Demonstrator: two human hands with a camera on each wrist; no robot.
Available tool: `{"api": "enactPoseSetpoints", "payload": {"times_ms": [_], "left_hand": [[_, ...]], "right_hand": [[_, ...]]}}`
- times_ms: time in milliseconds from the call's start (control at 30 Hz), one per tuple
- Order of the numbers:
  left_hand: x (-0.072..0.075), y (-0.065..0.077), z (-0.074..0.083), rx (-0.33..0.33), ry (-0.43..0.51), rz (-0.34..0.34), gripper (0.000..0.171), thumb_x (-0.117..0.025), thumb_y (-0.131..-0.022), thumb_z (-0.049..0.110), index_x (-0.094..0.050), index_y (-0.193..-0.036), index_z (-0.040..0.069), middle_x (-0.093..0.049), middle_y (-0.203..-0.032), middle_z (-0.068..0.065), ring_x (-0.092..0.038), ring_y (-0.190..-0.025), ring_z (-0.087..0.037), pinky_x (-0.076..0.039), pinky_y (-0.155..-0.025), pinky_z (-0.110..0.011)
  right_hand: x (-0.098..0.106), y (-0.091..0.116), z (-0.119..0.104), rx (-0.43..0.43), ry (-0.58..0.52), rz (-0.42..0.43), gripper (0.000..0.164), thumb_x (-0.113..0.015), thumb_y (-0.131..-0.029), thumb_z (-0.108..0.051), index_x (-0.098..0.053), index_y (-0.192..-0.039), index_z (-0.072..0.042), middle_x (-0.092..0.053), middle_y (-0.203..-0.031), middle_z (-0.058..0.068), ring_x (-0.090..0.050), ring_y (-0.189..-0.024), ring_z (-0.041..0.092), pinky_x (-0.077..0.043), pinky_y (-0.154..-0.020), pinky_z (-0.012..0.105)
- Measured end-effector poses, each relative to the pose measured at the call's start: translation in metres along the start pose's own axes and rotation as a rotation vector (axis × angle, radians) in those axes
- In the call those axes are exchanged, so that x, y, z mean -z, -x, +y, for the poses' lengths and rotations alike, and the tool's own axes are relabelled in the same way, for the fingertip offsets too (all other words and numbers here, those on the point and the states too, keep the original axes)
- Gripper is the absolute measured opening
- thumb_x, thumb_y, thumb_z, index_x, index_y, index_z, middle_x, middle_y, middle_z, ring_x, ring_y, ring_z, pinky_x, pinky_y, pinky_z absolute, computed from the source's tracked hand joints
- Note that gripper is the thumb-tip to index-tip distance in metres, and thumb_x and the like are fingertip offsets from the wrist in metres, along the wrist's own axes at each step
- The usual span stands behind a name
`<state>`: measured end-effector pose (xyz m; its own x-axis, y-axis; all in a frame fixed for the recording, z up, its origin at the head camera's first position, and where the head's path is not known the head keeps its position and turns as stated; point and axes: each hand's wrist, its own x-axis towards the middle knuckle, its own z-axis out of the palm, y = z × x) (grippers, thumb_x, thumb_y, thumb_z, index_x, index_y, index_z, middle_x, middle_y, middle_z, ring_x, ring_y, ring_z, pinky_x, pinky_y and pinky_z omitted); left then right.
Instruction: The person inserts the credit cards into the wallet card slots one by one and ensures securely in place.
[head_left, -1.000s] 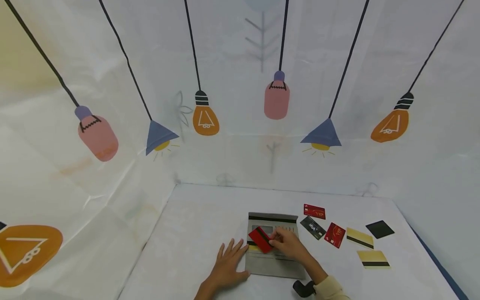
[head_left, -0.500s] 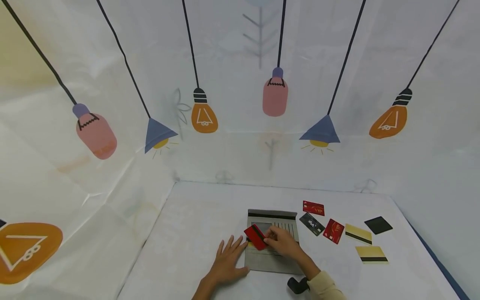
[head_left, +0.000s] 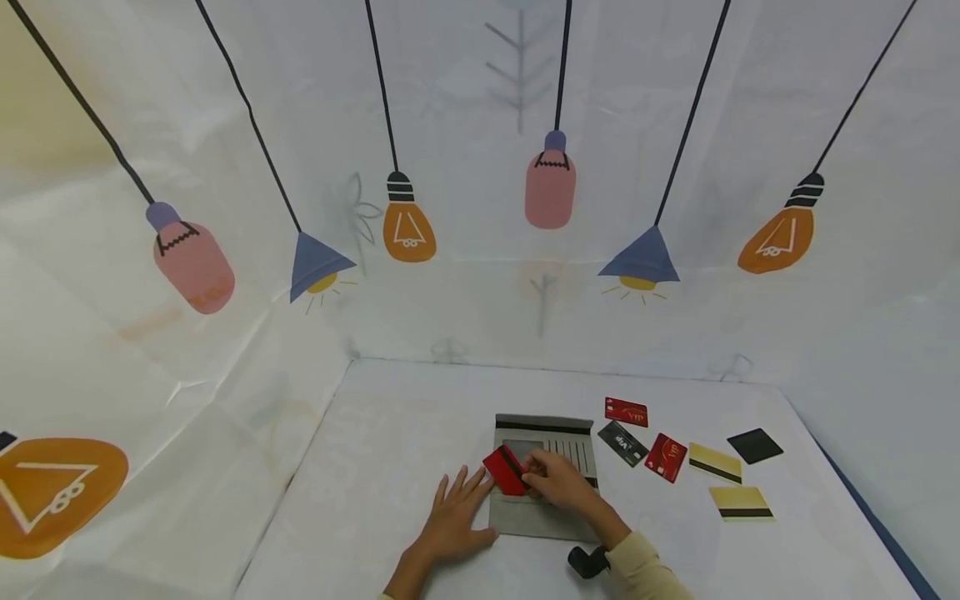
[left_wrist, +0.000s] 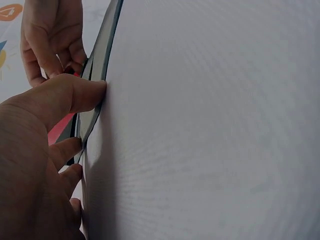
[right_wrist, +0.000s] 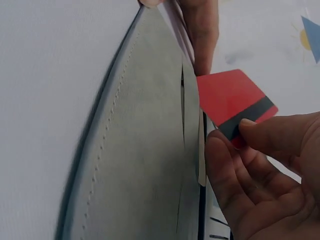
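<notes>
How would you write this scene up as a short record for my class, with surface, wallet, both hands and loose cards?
Surface: white tabletop
Wallet: grey card wallet, lying on the tabletop
Left hand: fingers spread, touching the wallet's left edge
Right hand: pinches a red striped card over the wallet
Loose cards: six, right of the wallet
Loose types: two red VIP cards, one black VIP card, two gold striped cards, one plain black card

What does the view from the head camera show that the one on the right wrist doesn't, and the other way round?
Only the head view: six loose cards to the right of the grey wallet, and printed orange bulbs.
Only the right wrist view: the row of stitching along the wallet's edge.
Both: the right hand pinching a red card, and the left hand at the wallet.
</notes>
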<state>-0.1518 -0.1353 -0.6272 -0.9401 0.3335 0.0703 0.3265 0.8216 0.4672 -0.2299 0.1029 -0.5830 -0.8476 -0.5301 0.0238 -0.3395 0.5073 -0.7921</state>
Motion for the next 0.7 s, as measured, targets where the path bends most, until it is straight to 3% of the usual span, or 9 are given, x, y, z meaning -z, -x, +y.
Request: {"api": "enactPoseSetpoints", "payload": {"times_ms": [233, 700], "left_hand": [[0.003, -0.001, 0.001, 0.018, 0.018, -0.023, 0.078, -0.069, -0.083, 0.048, -0.044, -0.152, 0.023, -0.039, -0.161, -0.004, -0.029, -0.15, -0.04, -0.016, -0.118, -0.066], [0.003, 0.0, 0.002, 0.015, 0.032, -0.02, 0.079, -0.07, -0.083, 0.049, -0.042, -0.153, 0.025, -0.036, -0.162, -0.003, -0.027, -0.151, -0.039, -0.014, -0.118, -0.067]], "right_hand": [[0.011, 0.001, 0.005, 0.041, 0.097, 0.025, 0.007, -0.068, -0.092, -0.008, -0.07, -0.098, -0.012, -0.069, -0.089, -0.004, -0.058, -0.078, 0.005, -0.052, -0.068, 0.022], [0.021, -0.003, 0.005, 0.066, 0.178, 0.004, 0.011, -0.067, -0.092, -0.005, -0.075, -0.096, -0.011, -0.07, -0.09, -0.003, -0.059, -0.081, 0.008, -0.052, -0.07, 0.025]]}}
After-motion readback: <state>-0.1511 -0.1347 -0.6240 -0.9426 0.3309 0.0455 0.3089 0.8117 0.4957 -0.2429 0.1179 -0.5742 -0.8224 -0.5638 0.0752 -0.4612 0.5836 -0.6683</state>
